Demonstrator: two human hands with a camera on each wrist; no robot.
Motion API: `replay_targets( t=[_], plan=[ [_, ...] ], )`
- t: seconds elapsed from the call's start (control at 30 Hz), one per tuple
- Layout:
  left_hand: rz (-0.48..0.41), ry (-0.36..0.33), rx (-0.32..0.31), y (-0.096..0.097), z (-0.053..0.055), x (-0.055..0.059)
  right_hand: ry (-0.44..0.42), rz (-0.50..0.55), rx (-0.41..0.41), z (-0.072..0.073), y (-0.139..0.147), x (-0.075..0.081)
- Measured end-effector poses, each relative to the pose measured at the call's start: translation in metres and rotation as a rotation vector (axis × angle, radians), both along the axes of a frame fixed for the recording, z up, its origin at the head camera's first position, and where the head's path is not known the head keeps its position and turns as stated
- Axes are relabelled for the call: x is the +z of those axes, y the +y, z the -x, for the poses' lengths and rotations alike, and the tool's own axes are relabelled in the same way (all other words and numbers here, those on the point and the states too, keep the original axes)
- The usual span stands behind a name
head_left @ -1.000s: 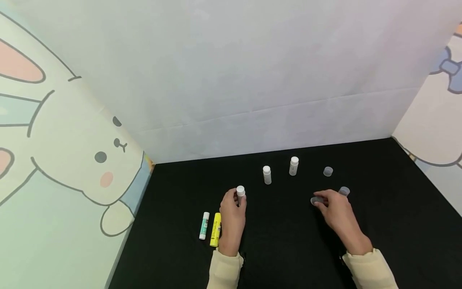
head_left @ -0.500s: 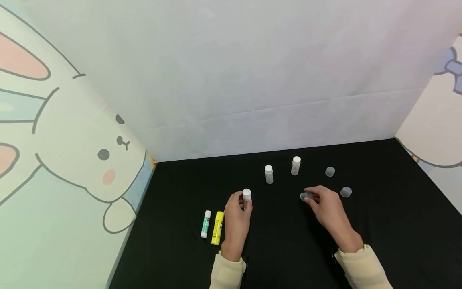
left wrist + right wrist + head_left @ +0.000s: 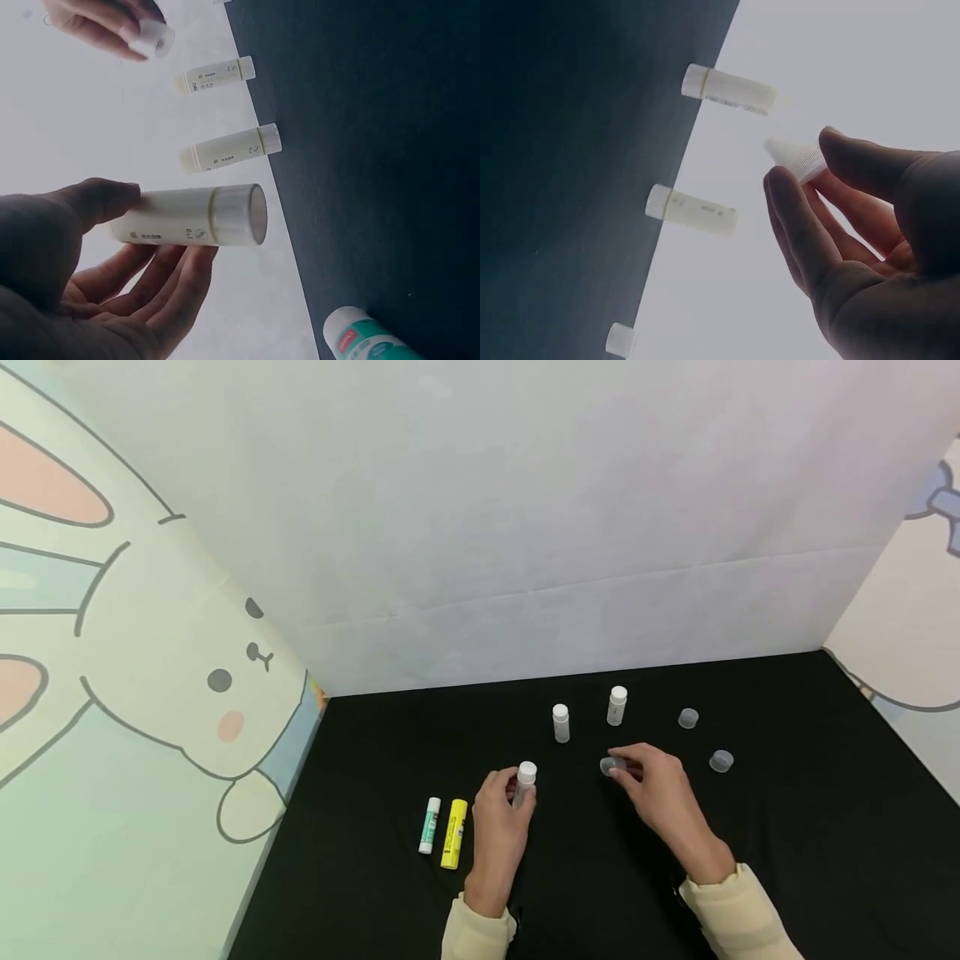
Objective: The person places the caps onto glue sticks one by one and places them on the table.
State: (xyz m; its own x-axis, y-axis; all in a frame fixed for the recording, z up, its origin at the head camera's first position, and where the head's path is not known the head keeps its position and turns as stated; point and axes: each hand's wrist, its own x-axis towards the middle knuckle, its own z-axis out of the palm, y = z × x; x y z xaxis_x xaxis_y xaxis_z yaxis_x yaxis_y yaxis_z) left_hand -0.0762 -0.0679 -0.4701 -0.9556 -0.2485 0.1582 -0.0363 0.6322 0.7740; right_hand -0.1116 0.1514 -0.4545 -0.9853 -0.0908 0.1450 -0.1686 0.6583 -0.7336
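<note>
My left hand point(image 3: 501, 820) grips a white glue stick point(image 3: 180, 216), its thumb on one side and fingers on the other. The stick has no cap over its white top. To its right, my right hand point(image 3: 663, 793) pinches a translucent cap point(image 3: 799, 159) between thumb and fingertips, raised off the table. Two similar glue sticks stand upright behind the hands: a nearer left one point(image 3: 562, 725) and a farther right one point(image 3: 617, 707). On the right lie two more translucent caps, a far one point(image 3: 687, 718) and a near one point(image 3: 722, 762).
Left of my left hand lie a green-and-white glue stick point(image 3: 430, 826) and a yellow stick point(image 3: 453, 834). Black cloth point(image 3: 585, 893) covers the table. A pale wall point(image 3: 525, 527) rises behind it, and rabbit-printed panels point(image 3: 187, 693) flank the sides.
My right hand has moved left with the cap, away from the other two caps. The left hand has shifted slightly right with the glue stick, narrowing the distance between the hands.
</note>
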Motion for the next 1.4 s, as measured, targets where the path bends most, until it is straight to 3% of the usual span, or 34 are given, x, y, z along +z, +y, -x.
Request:
replay_targets(
  t=[0.6, 1.17, 1.4],
  plan=[
    [0.029, 0.048, -0.017, 0.002, -0.01, -0.004, 0.032, 0.049, 0.07, 0.001, -0.018, 0.006],
    [0.004, -0.001, -0.05, 0.001, -0.018, -0.004, 0.016, 0.086, 0.108, -0.001, -0.031, 0.007],
    [0.047, -0.013, -0.035, 0.001, -0.022, -0.008, 0.01, 0.101, 0.135, -0.004, -0.035, 0.009]
  ],
)
